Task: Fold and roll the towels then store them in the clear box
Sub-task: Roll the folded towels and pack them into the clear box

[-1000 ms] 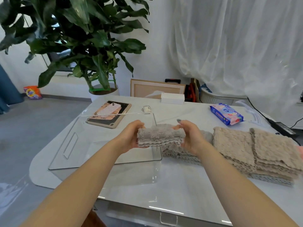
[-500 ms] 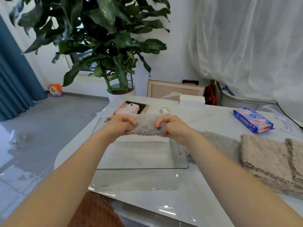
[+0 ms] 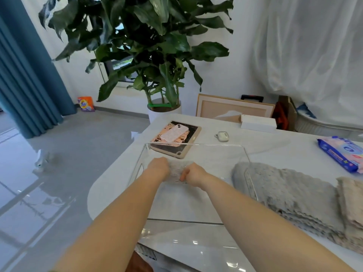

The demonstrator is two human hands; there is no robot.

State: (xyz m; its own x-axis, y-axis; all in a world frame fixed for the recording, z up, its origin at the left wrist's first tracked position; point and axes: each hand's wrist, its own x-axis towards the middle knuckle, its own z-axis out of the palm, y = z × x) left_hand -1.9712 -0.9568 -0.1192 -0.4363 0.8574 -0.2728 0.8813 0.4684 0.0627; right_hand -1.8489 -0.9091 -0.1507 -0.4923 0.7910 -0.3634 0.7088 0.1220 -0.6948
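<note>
A rolled grey towel [image 3: 177, 169] lies low inside the clear box [image 3: 196, 144], toward its far left part. My left hand [image 3: 158, 167] grips the roll's left end and my right hand [image 3: 193, 174] grips its right end, both reaching down into the box. The hands hide much of the roll. Right of the box a stack of flat grey towels [image 3: 284, 191] lies on the white table, touching the box's right wall. A beige towel stack [image 3: 351, 203] lies further right.
A tablet with a phone on it [image 3: 175, 135] lies just behind the box. An earbud case [image 3: 222, 136], a white box [image 3: 258, 123] and a blue wipes pack [image 3: 341, 153] sit on the table. A big potted plant [image 3: 165, 112] stands beyond the table's far edge.
Both hands carried the rolled towel left from above the towel stack, then down into the clear box. The camera turned left and leaned closer.
</note>
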